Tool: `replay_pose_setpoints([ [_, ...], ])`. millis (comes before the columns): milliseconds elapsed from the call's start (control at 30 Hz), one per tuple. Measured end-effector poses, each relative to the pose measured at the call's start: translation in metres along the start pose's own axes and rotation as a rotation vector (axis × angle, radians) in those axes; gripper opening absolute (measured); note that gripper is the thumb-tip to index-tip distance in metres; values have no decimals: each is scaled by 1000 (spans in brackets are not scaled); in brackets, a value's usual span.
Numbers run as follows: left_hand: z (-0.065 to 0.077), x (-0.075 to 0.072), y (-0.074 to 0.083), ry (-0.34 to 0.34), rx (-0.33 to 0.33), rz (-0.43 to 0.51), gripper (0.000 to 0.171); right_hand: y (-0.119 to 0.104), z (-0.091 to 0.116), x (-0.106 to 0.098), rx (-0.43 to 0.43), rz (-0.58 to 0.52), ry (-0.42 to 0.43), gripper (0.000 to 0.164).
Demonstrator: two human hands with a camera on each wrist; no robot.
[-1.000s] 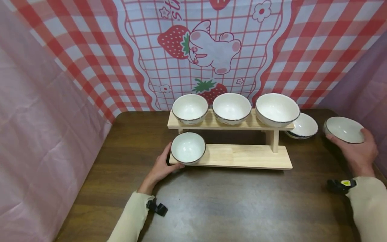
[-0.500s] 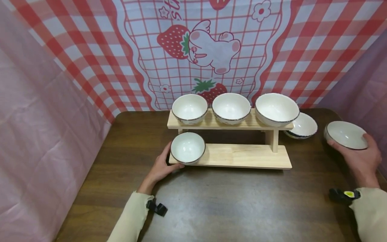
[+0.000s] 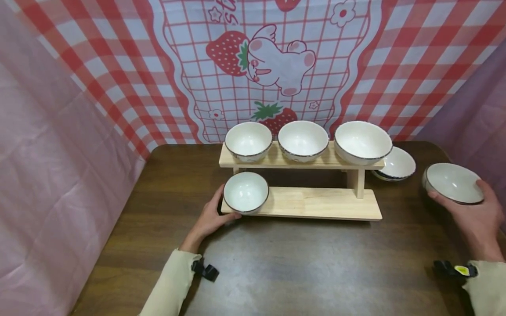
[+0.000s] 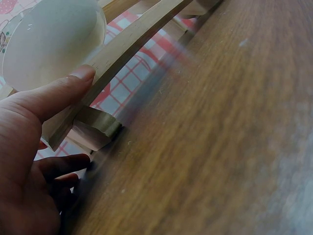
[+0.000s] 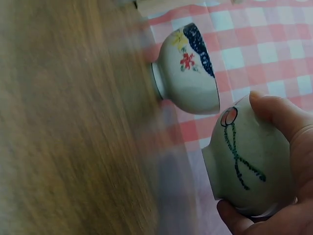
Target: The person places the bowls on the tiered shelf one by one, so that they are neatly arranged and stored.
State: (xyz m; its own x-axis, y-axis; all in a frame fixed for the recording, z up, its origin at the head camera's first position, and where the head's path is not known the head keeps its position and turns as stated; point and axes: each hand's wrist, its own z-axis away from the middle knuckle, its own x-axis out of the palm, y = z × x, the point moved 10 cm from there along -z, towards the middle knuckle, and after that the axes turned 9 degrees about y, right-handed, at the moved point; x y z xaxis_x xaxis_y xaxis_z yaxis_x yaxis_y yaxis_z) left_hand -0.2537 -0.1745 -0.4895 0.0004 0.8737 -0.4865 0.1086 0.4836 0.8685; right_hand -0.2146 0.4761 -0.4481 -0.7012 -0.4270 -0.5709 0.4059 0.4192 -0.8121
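Observation:
On the right of the head view, my right hand (image 3: pixel 476 215) grips a white bowl (image 3: pixel 452 181) by its side. The right wrist view shows a green and orange motif on this bowl (image 5: pixel 244 161), whose foot is raised off the table. My left hand (image 3: pixel 209 217) holds the left end of the wooden two-tier stand (image 3: pixel 324 204), thumb along the front edge of the lower board and fingers under it. Close above that thumb, a white bowl (image 3: pixel 245 193) with a dark rim sits on the lower board's left end.
Three white bowls, a left one (image 3: pixel 248 140), a middle one (image 3: pixel 303 139) and a larger right one (image 3: pixel 361 141), line the upper board. Behind the stand's right end, a flowered bowl (image 3: pixel 398 164) stands on the brown table (image 3: pixel 316 267). A checked cloth (image 3: pixel 158 70) hangs behind.
My right hand has brought its bowl slightly toward the front and right, farther from the flowered bowl. The left hand and the stand have stayed put.

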Motion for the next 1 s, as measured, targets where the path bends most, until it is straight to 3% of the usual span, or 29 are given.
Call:
replay_pose_setpoints([
  [200, -1, -1, 1, 8, 8, 0, 101, -6, 7, -7, -44, -49, 17, 95],
  [467, -1, 0, 0, 5, 2, 2, 102, -21, 22, -15, -71, -26, -2, 96],
  [733, 0, 0, 0, 3, 4, 6, 101, -42, 45, -26, -181, -67, 35, 90],
  [1000, 0, 0, 0, 3, 3, 7, 101, -47, 63, -26, -159, 24, -31, 98],
])
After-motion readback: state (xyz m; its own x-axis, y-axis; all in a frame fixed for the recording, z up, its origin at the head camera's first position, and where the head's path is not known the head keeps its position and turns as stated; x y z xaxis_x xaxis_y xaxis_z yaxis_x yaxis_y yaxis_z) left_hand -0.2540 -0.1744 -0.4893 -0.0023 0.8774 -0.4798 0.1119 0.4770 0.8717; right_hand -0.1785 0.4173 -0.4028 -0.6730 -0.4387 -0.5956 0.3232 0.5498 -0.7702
